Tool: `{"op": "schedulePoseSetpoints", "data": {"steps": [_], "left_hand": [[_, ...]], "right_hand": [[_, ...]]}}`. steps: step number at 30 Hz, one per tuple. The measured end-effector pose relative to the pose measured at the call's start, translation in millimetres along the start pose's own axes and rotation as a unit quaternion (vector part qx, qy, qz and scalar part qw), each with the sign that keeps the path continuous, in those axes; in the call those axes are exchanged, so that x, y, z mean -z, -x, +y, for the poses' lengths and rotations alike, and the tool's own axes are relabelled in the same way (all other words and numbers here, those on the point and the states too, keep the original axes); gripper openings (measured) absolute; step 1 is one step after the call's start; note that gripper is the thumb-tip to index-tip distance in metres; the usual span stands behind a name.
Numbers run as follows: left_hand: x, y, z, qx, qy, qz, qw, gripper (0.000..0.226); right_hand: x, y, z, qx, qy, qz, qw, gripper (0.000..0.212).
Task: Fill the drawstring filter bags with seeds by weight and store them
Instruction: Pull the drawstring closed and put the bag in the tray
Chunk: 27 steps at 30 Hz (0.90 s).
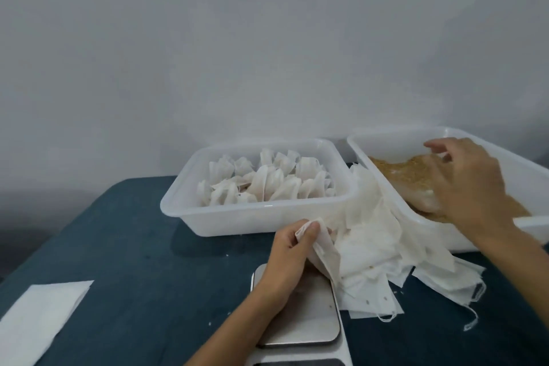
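Observation:
My left hand (289, 249) pinches the top edge of an empty white filter bag (322, 249) above the metal scale (300, 318). A loose pile of empty drawstring bags (386, 255) lies on the table to its right. My right hand (469, 184) reaches down into the white tub of tan seeds (398, 171) at the right, its fingers on a pale translucent scoop (421, 197); whether they grip it I cannot tell. A second white tub (252, 217) in the middle holds several filled bags (267, 180).
The table has a dark blue cloth (142, 261). A folded white paper sheet (38, 312) lies at the front left. A plain grey wall stands right behind the tubs. Stray seeds dot the cloth near the scale.

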State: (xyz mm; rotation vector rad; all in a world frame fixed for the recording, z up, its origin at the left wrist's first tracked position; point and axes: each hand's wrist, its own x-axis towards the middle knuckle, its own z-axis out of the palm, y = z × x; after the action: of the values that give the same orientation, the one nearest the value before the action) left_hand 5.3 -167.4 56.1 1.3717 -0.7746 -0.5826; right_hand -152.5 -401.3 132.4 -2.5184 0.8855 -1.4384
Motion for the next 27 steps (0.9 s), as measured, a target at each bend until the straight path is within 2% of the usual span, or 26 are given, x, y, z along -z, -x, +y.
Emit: {"op": "schedulePoseSetpoints", "data": {"steps": [3,7,10,14,17,21,25,27], "left_hand": [[24.0,-4.2,2.2,-0.011,0.001,0.037,0.999,0.038],[56.1,-8.0,7.3,-0.027,-0.033,0.073,0.996,0.039],[79.4,-17.6,27.1,-0.037,-0.057,0.061,0.996,0.039],[104.3,-54.2,72.6,-0.045,-0.090,0.061,0.993,0.037],[120.3,-104.2,93.0,-0.043,-0.150,0.105,0.982,0.036],[146.5,-171.0,88.8,-0.013,-0.259,0.179,0.949,0.026],[170.1,-209.2,68.5,0.033,-0.343,0.209,0.915,0.036],[176.0,-220.3,57.0,0.054,-0.409,0.214,0.885,0.046]], "right_hand": [[11.2,26.8,-51.1,0.033,-0.138,0.045,0.989,0.014],[0.1,54.0,-79.7,-0.013,-0.252,0.016,0.968,0.015],[-18.1,71.9,-85.4,-0.037,-0.297,-0.012,0.954,0.018],[-33.7,84.8,-90.1,-0.034,-0.321,-0.039,0.946,0.021],[-37.5,87.4,-92.9,-0.021,-0.326,-0.038,0.944,0.020],[-43.0,90.8,-91.2,0.002,-0.304,-0.035,0.952,0.018],[-46.0,89.4,-90.6,0.000,-0.291,-0.028,0.956,0.018],[-47.8,89.6,-89.5,-0.001,-0.289,-0.029,0.957,0.018]]}}
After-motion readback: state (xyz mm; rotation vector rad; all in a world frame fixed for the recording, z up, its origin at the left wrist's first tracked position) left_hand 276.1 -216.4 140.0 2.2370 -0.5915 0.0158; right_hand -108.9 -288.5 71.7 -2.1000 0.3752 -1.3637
